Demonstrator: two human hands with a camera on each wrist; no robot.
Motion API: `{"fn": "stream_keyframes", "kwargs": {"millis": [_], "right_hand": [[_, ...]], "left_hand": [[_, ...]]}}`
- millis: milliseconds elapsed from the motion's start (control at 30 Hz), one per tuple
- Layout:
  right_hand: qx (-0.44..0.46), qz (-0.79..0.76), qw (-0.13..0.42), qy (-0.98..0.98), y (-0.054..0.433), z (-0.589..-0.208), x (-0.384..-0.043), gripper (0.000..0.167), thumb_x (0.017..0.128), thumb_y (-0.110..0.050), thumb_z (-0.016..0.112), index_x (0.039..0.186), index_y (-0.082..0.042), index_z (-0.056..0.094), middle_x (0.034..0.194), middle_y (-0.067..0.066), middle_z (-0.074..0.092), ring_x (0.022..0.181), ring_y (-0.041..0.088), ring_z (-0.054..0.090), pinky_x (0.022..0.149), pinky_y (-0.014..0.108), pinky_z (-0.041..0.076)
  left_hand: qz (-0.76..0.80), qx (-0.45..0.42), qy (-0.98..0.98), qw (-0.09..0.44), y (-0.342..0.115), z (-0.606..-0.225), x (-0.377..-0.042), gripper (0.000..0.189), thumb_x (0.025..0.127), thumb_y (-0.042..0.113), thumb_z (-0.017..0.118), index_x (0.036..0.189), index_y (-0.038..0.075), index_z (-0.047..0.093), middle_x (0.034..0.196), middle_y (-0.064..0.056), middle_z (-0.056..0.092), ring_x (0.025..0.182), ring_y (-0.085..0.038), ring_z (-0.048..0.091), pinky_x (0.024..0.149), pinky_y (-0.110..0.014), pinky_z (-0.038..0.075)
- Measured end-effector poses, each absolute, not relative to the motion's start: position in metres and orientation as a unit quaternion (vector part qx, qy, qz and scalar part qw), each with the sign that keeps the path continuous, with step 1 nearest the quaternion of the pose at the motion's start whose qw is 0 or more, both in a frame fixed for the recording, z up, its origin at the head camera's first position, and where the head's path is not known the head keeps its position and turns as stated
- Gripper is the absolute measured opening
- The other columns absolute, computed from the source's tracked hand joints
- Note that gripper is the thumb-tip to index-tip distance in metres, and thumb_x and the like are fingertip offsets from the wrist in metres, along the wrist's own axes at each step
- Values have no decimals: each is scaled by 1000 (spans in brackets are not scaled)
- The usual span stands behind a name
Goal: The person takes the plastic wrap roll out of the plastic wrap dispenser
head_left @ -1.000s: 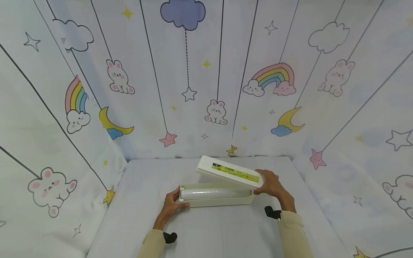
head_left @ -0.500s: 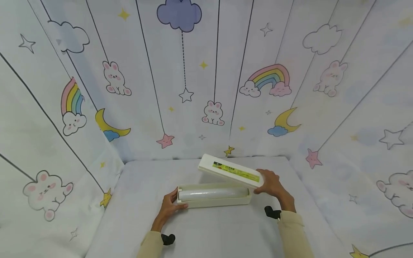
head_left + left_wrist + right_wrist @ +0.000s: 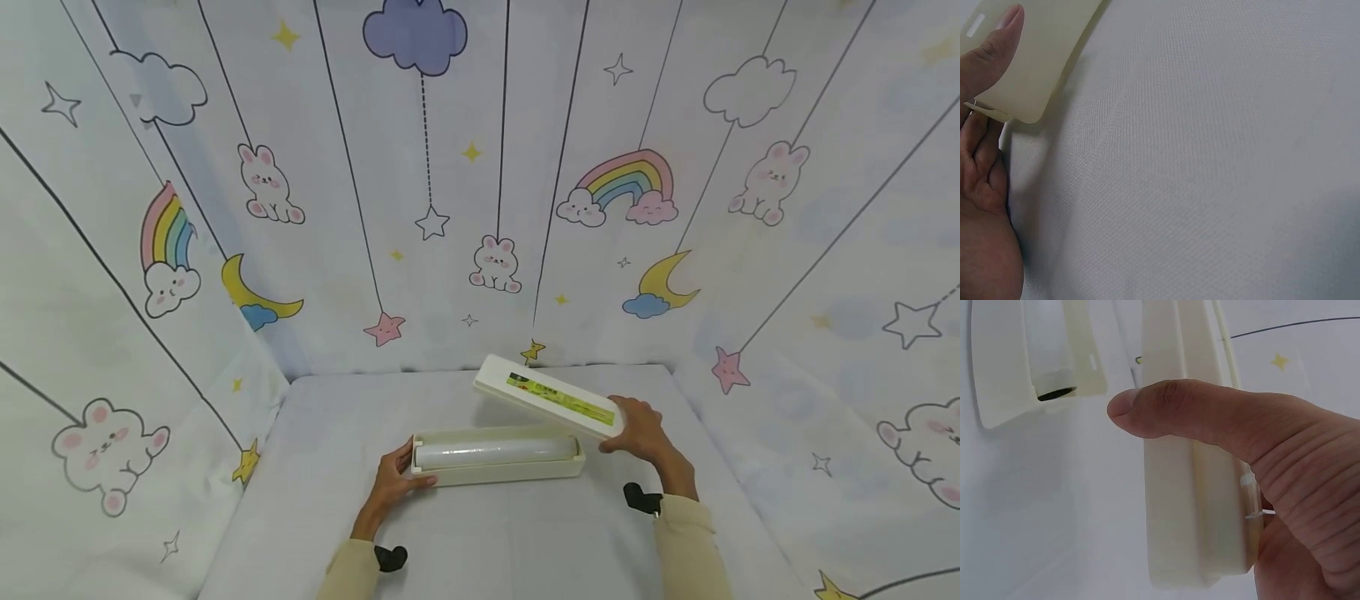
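Observation:
A long cream-white plastic-wrap box [image 3: 517, 475] lies uncovered on the white cloth in the head view. Inside it is a roll of clear plastic wrap [image 3: 495, 452]. My left hand [image 3: 390, 487] grips the box's left end, thumb on the front wall; the left wrist view shows this thumb on the box corner [image 3: 1047, 75]. Raised behind and above the box, the white lid [image 3: 495, 379] slants down to the right, bearing a green-yellow label [image 3: 561, 398]. At its right end my right hand [image 3: 641, 429] holds it. In the right wrist view the lid [image 3: 1175, 512] stands apart from the box [image 3: 1000, 375].
White cloth covers the table [image 3: 480, 533]. A cloth backdrop [image 3: 450, 183] printed with rabbits, stars, clouds and rainbows rises behind and on both sides. Each wrist carries a black device [image 3: 642, 498].
My right hand has shifted a little to the right with the lid, so more of the box's right end shows. The left hand keeps its hold; the head view has shifted slightly.

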State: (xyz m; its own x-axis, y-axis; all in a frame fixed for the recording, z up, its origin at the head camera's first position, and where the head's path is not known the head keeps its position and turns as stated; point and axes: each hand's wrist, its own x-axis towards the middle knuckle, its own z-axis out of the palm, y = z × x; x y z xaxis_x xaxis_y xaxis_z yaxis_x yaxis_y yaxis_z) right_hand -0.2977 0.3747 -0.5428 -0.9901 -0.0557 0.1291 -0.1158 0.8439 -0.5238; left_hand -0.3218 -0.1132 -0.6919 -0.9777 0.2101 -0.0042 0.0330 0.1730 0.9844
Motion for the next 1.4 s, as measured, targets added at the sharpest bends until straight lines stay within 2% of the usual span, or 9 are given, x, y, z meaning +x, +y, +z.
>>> {"fn": "stream_keyframes", "kwargs": {"millis": [167,400,567,600,700,800,900,1233,1400], "right_hand": [[33,280,51,-958,378,-541,-296,85,57,-18,102,134,1,70,115,17,78,98,30,61,85,50,41],[19,279,45,-959,379,-541,-293,84,58,-16,102,133,1,70,114,16,77,97,30,60,84,47,39],[10,277,44,-960,380,-543,-291,83,59,-16,102,134,1,69,113,17,77,97,30,60,84,47,39],[10,277,44,-960,380,-544,-291,83,60,-16,102,134,1,69,113,17,77,97,30,60,84,47,39],[9,275,45,-960,381,-544,-290,83,60,-16,102,134,2,69,114,17,77,98,31,60,84,47,38],[9,273,44,-961,383,-543,-289,84,59,-16,102,134,2,69,114,18,77,97,31,60,83,46,38],[7,271,44,-962,384,-543,-288,84,60,-16,102,134,3,69,113,18,76,97,31,60,83,46,37],[4,269,44,-962,387,-546,-287,80,62,-15,102,133,2,69,112,17,76,97,31,59,84,48,38],[5,276,48,-960,387,-545,-286,81,62,-14,102,133,3,68,113,19,76,98,33,59,84,49,38]], "left_hand": [[636,92,764,60,-114,-693,-322,104,81,7,97,165,-8,36,170,-26,43,158,-48,43,134,-55,32],[621,125,773,24,-116,-695,-320,102,80,9,98,162,-12,39,163,-34,47,151,-52,50,128,-37,47],[632,120,764,35,-117,-697,-321,105,80,12,98,163,-10,38,165,-32,45,154,-53,47,131,-49,40],[633,118,764,38,-117,-698,-322,105,80,13,99,163,-9,38,166,-31,45,154,-53,46,132,-48,40],[633,126,763,41,-119,-704,-326,107,80,16,99,164,-9,38,167,-30,44,155,-52,45,130,-31,42],[644,120,754,45,-120,-711,-329,110,78,20,100,164,-8,38,168,-26,45,156,-50,44,121,-10,40],[657,119,743,47,-120,-714,-331,112,76,22,102,164,-6,39,168,-24,46,157,-48,44,118,-5,38],[623,136,770,17,-118,-703,-323,102,80,11,98,161,-13,40,162,-35,48,150,-52,52,124,-22,47],[631,106,767,40,-116,-700,-322,104,79,8,98,163,-9,39,166,-29,47,154,-49,48,132,-46,40]]}}
